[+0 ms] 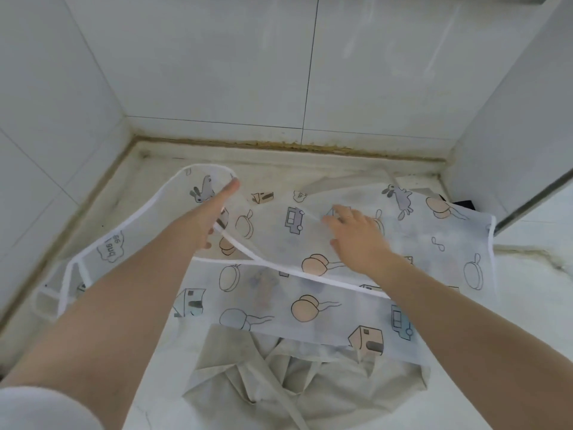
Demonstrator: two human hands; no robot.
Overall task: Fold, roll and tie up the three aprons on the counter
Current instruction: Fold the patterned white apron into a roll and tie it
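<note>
The left hand (217, 209), left of centre, reaches forward with straight fingers under or against a raised flap of the thin cartoon-printed apron (356, 243); whether the thumb pinches the white binding (248, 252) I cannot tell. The right hand (356, 234), at centre right, lies flat with fingers spread on the same apron, pressing it to the pale counter (527, 305). This apron sprawls across the middle of the frame, its lower edge overlapping a crumpled beige apron (279, 389) at bottom centre; a third apron is not clearly visible. The film-like fabric looks slippery, so the flap could likely slide off the left fingers and fold crooked. Dragging the top apron may pull the beige one's strap (291, 411) along.
</note>
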